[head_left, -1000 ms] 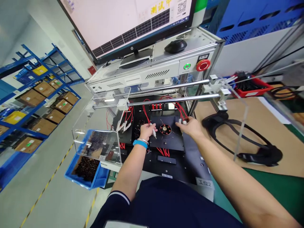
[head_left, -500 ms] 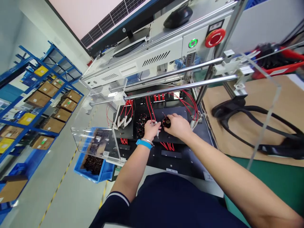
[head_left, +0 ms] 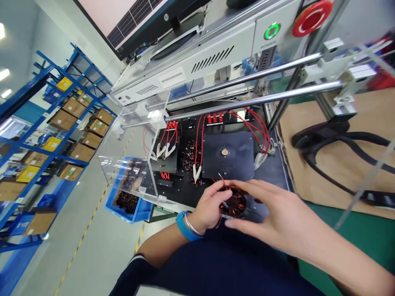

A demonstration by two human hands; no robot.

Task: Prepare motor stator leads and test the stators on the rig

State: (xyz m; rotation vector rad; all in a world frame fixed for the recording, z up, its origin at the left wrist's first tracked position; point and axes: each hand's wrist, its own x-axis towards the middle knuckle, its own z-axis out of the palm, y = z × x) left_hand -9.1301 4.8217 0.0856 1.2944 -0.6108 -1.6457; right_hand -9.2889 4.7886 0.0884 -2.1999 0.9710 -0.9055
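Note:
Between my two hands, near the front edge of the black panel, is a motor stator with dark copper windings and a short wire end sticking up. My left hand pinches its left side, the thumb lying over the top. My right hand curves widely around the right side, fingers along the far rim and thumb by the near edge; contact at the thumb is hard to see. Left of the black plate, white clips on red wires stand over another stator.
More stators lie on the panel beside the white clips. A blue bin of small dark parts stands at the left under a clear guard. Metal rails cross above the panel. A black strap-like item lies on brown paper at right.
My hands have come nearer to my body and right, bringing the stator off the black plate. My left hand has let go of the white clips and taken hold of the stator.

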